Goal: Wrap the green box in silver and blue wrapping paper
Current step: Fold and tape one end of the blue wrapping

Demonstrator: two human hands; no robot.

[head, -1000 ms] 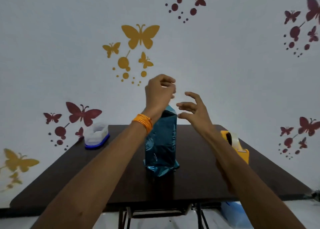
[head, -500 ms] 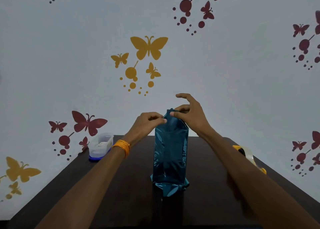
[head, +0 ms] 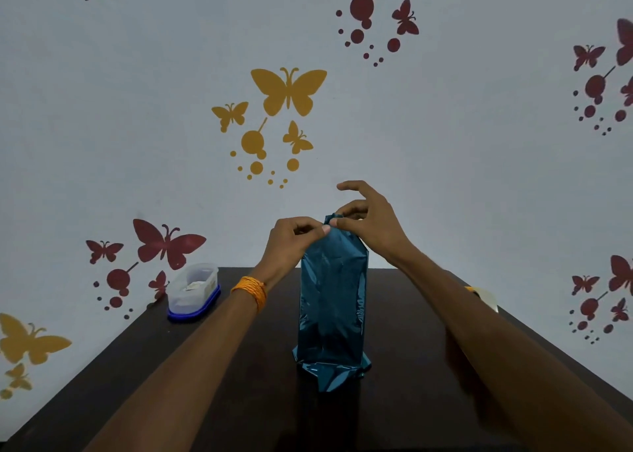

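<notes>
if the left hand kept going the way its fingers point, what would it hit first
The left hand points rightward at the gathered top of the wrapped box, where its fingertips already pinch the paper. Pushing on, it would probably meet the right hand thumb just beyond, though depth between them is unclear.

The light is soft and rather dim, with a cool grey cast over the wall [head: 479, 177]. The dark table [head: 239, 400] takes little light; faint shadows of the forearms lie on it, the plainest at the near right. The blue wrapping paper [head: 332, 301] shows pale streaks of glare along its creases. Wide-angle distortion bends the table edges outward, and the butterfly stickers [head: 289, 90] at the far right edge look smeared.
</notes>
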